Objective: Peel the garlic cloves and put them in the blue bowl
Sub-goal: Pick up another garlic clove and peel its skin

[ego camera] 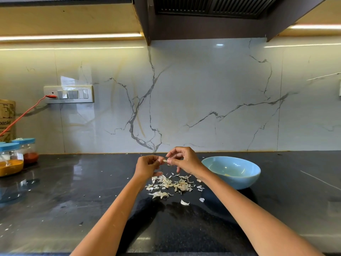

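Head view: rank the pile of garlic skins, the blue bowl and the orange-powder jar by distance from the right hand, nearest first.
From the right hand:
1. Pile of garlic skins, on the counter just below it.
2. Blue bowl, on its right.
3. Orange-powder jar, at the far left edge of the counter.

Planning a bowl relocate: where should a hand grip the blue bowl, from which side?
Probably pinch the blue bowl at its near-left rim, coming from above: it sits upright and open, the wall is smooth and rounded, and the right hand is closest there.
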